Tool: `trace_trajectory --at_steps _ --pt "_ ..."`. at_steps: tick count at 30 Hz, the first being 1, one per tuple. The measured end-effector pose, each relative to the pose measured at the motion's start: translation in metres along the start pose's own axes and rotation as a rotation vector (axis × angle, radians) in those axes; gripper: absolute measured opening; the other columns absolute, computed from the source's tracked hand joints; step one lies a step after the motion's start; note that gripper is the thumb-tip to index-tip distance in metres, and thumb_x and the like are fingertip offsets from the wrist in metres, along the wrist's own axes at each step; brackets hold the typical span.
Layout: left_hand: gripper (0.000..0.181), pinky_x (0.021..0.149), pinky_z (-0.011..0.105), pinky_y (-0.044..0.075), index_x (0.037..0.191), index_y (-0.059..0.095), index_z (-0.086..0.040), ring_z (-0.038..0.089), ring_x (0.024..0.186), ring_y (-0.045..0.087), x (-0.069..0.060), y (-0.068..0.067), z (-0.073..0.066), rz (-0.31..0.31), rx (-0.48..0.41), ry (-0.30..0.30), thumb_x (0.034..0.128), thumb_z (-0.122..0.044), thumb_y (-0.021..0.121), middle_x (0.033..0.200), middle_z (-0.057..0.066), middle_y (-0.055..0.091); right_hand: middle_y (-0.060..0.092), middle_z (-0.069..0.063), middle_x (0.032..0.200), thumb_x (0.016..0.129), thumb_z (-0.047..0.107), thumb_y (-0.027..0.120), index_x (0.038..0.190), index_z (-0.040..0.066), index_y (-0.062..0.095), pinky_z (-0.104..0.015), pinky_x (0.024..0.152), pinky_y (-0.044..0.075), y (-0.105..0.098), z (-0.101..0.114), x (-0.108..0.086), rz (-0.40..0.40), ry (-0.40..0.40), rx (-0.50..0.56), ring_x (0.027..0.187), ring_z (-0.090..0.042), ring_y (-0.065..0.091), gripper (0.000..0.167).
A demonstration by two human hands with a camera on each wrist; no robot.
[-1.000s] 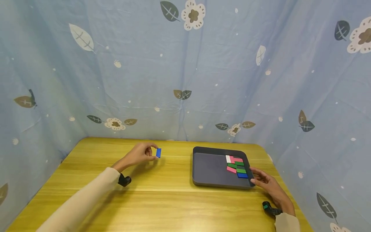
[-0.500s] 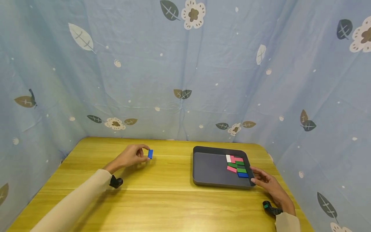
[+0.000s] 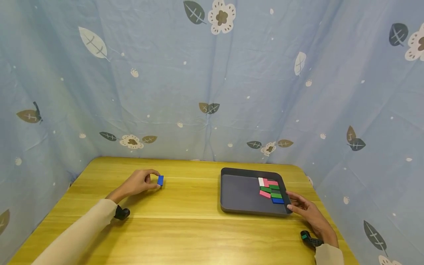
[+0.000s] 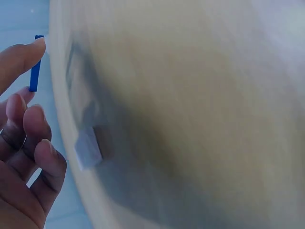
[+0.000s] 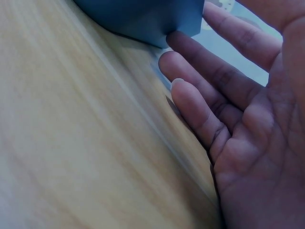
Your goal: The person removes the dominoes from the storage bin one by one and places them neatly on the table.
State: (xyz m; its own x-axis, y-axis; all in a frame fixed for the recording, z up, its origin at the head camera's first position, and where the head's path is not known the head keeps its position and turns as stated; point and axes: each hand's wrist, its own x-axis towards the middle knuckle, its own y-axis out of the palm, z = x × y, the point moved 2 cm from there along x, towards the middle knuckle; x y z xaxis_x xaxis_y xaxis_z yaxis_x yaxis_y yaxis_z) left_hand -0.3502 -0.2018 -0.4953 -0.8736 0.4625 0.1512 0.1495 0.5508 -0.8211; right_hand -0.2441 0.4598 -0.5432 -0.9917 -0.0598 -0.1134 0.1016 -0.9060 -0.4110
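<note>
Head view: bright, diffuse, largely sharp. Curtain (image 3: 165, 92) softly lit, paler in the folds right of the tray (image 3: 240, 193). Counter (image 3: 198, 235) vivid yellow, with whitish glare on the near side of the tray. Soft shadow of the left sleeve (image 3: 77, 232) lying left of the tray, on the sleeve's tray-facing side. Tray interior: dark, matt. Left wrist view: cool, hazy; counter smeared, partly washed out, its edge bowed; broad soft shadow across it; pale block (image 4: 89, 150) blurred. Right wrist view: dim, bluish; right grip (image 5: 257, 133) fairly crisp, wood grain soft, tray wall shaded.
</note>
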Motion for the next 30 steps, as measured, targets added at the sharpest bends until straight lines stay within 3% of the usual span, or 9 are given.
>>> trace_trajectory --at_steps 13,30 --pt "0.043 0.059 0.028 0.035 0.125 0.071 -0.003 0.012 0.06 0.043 -0.014 -0.004 0.015 0.019 0.011 -0.075 0.0892 -0.025 0.083 0.07 0.001 0.051 0.047 -0.013 0.152 0.101 0.033 0.069 0.157 0.023 0.046 -0.034 0.092 0.05 0.0 -0.003 0.001 -0.016 -0.014 -0.012 0.114 -0.024 0.057 0.062" --pt "0.044 0.059 0.028 0.032 0.125 0.071 -0.003 0.014 0.063 0.042 -0.019 -0.006 0.026 0.028 0.029 -0.074 0.0893 -0.025 0.083 0.07 0.0 0.048 0.046 -0.012 0.152 0.1 0.035 0.069 0.157 0.024 0.045 -0.036 0.094 0.048 0.001 -0.004 0.0 -0.015 0.004 -0.012 0.116 -0.025 0.056 0.062"
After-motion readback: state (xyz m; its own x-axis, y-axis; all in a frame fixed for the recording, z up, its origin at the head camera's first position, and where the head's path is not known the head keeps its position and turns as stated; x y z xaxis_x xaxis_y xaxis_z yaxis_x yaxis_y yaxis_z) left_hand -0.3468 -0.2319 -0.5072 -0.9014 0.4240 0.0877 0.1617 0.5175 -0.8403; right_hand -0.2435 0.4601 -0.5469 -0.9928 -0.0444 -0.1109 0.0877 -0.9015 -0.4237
